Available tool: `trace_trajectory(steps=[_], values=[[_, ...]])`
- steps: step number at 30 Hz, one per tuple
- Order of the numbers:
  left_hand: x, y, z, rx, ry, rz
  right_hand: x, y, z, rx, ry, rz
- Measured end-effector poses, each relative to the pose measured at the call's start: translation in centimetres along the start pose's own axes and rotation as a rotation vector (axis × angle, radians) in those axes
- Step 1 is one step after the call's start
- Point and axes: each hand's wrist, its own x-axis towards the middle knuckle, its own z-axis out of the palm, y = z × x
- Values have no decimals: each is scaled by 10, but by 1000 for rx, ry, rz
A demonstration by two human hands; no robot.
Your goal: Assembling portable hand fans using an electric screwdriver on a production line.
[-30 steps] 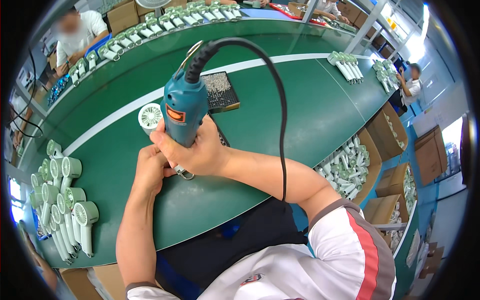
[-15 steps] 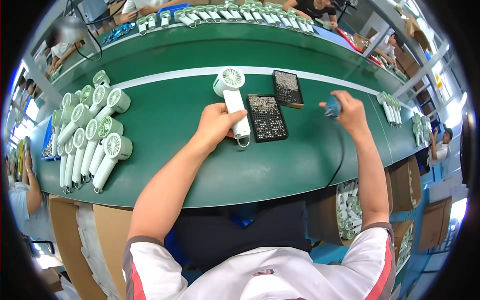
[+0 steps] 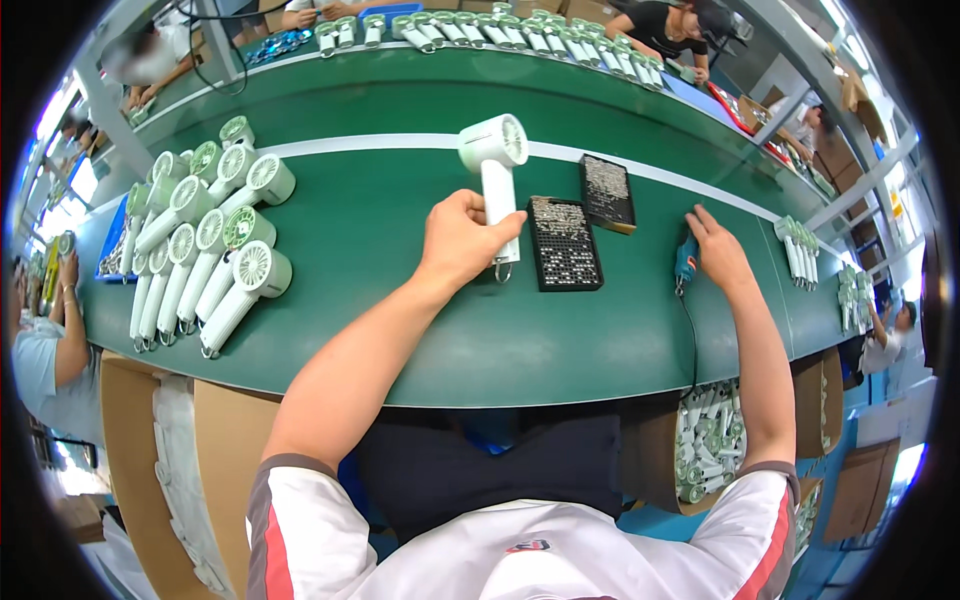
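My left hand (image 3: 462, 240) is wrapped round the white handle of a handheld fan (image 3: 495, 148). Its pale green round head points up and away to the right, and a small wire loop hangs from the handle's lower end. Just right of the fan, a black screw tray (image 3: 572, 287) full of small metal screws sits on the green table. A second black screw tray (image 3: 632, 206) lies behind it. My right hand (image 3: 724, 258) rests beside a blue corded electric screwdriver (image 3: 685, 264) on the table, fingers stretched out and apart from a grip.
Several handheld fans (image 3: 190, 205) are piled on the left next to a blue bin (image 3: 112, 262). More fans (image 3: 797, 250) lie at the right. A row of fans (image 3: 480, 32) lines the far bench, where people work. Cardboard boxes (image 3: 235, 440) stand below the near edge.
The screwdriver, held in my right hand before, now lies on the table with my fingers extended. In my left hand the fan has turned, its grille now facing right. The whole view has shifted somewhat.
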Motion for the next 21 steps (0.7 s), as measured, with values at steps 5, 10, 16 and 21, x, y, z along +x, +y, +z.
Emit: trace_trajectory(steps=[5, 10, 16, 21], values=[[-8, 8, -4, 86, 126, 138, 19, -108, -80, 326, 98, 242], [-6, 0, -3, 138, 201, 181, 20, -224, -111, 399, -79, 145], [-6, 7, 0, 92, 191, 136, 41, -236, -85, 350, 7, 137], [-14, 19, -6, 123, 158, 93, 69, -233, -109, 299, -130, 169]])
